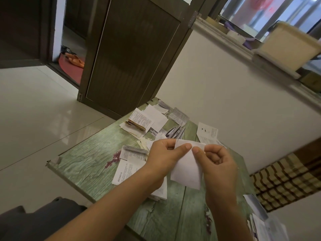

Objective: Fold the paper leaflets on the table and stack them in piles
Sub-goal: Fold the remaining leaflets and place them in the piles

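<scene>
1. The left hand (165, 153) pinches the top edge of a white leaflet (187, 171) between the thumb and the curled fingers.
2. The right hand (218, 160) pinches the same top edge just beside it; the two thumb tips are almost touching.
3. The leaflet hangs down between both hands, over the middle of the green counter (90, 164), and its lower part is a little bent.
4. On the far side of the counter, a thick folded stack (139, 121) lies among loose leaflets (177, 117).
5. Printed sheets (128, 168) lie flat under the left forearm, and more papers (260, 221) lie at the near right corner.
</scene>
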